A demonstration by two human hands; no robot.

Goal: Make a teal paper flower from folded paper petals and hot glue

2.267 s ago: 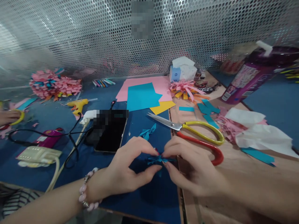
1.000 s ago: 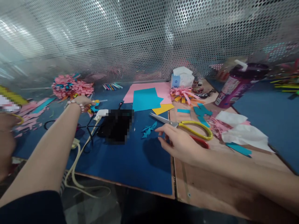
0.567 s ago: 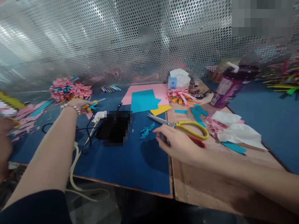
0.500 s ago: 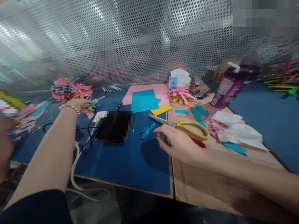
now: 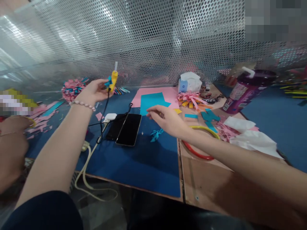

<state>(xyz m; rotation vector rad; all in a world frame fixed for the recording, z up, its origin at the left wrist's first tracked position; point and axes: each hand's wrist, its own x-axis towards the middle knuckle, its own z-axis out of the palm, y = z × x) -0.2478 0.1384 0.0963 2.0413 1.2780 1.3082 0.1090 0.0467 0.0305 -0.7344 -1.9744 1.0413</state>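
My left hand [image 5: 96,91], with a beaded bracelet at the wrist, is closed around a yellow hot glue gun [image 5: 114,80]. The glue gun is raised off the table, a clear glue stick pokes up from it, and its black cord hangs down. My right hand [image 5: 168,119] hovers with loosely bent fingers apart and nothing visible in them. Below it lies a small piece of cut blue paper [image 5: 156,134]. A sheet of blue paper [image 5: 152,99] on pink paper [image 5: 174,97] is just beyond its fingertips. Scissors with yellow and red handles [image 5: 200,156] are partly hidden under my right forearm.
Two dark phones, one in front [image 5: 129,131], lie mid-table beside a white plug [image 5: 110,117] and cables. A purple cup [image 5: 244,92], tissue pack [image 5: 189,84], crumpled tissues [image 5: 257,142] and paper pom-poms [image 5: 74,91] stand around. Another person's hand [image 5: 14,137] is at far left.
My left hand has lifted the hot glue gun off the table, up and to the right. My right hand has moved away from the scissors toward the blue sheet.
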